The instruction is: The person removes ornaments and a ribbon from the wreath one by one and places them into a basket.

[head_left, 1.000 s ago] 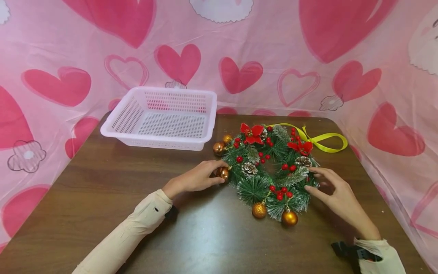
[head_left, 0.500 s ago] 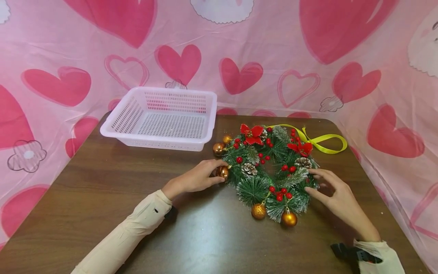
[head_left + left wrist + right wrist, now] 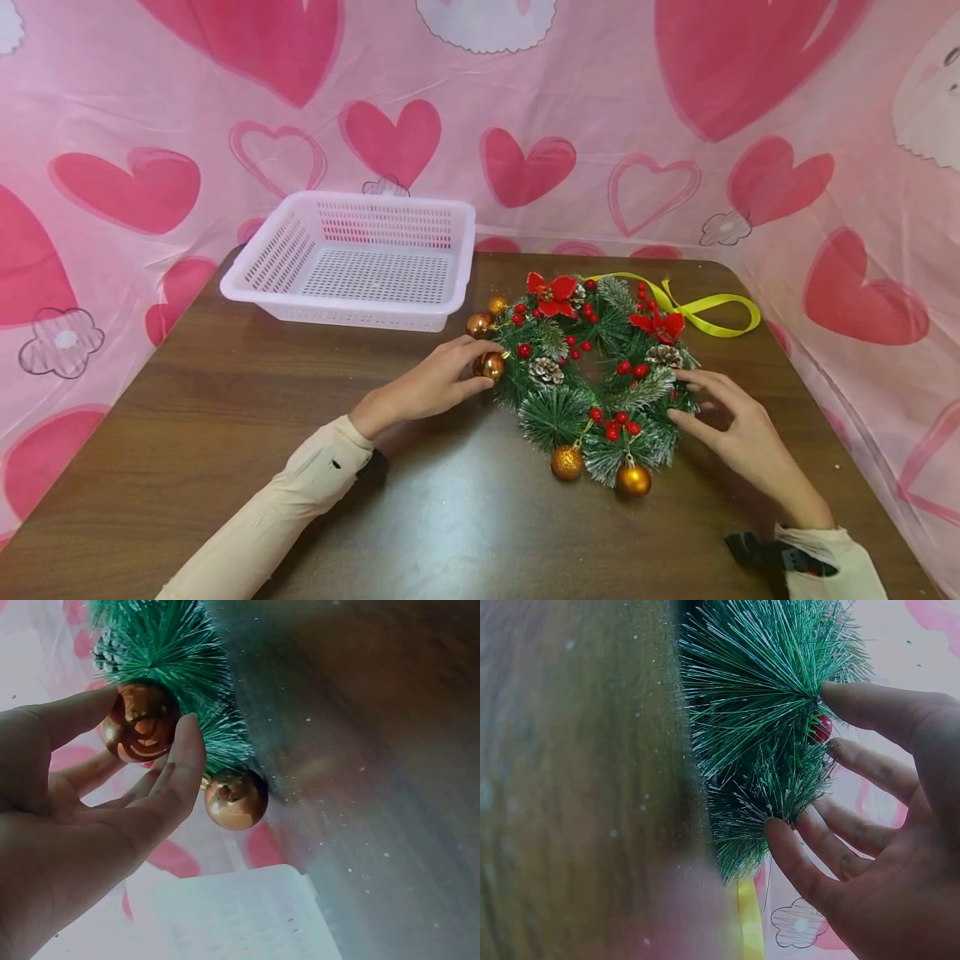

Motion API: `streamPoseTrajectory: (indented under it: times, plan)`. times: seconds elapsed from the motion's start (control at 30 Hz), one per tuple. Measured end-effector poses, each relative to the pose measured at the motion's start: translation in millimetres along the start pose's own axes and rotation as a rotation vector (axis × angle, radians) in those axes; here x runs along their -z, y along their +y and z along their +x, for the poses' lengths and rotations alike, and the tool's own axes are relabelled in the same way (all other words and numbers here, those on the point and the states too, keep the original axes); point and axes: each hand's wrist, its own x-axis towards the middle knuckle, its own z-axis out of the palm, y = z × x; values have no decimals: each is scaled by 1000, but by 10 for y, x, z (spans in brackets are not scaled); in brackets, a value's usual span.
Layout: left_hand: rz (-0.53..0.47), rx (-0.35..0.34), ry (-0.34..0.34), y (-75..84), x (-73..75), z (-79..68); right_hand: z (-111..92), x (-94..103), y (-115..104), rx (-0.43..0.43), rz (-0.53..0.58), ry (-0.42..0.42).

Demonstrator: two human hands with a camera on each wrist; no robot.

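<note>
A green Christmas wreath [image 3: 555, 417] lies on the table with red berries, red flowers, frosted pine cones and hanging baubles. My left hand [image 3: 423, 383] pinches a shiny copper bauble [image 3: 490, 367] at the wreath's left side. In the left wrist view that bauble [image 3: 141, 724] sits between thumb and fingertips, and another copper bauble [image 3: 236, 801] hangs free beside the hand. At the wreath's right edge is my right hand [image 3: 742, 429], its fingers spread and only slightly bent. Its fingertips [image 3: 780, 829] touch the outer needles in the right wrist view.
A white perforated plastic basket [image 3: 360, 312] stands at the back left. A yellow ribbon [image 3: 723, 325] loops out behind the wreath at right. Two golden baubles, one glittery [image 3: 567, 462] and one smooth [image 3: 634, 480], lie at its front. Pink heart-print cloth [image 3: 585, 92] hangs behind the brown table [image 3: 187, 417].
My left hand has shifted slightly away from me with the copper bauble, bringing it nearer to the bauble behind. The wreath and my right hand have stayed in place.
</note>
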Motion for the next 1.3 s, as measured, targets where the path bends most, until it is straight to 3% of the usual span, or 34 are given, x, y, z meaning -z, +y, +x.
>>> streamPoseTrajectory:
  times: [0.43,1.3]
  plan:
    - [-31,3,69,80,-15,14,-12,-7,11,-20,-20,-5]
    - [-178,-77,186,112,-146,66,1,-10,9,25,-8,5]
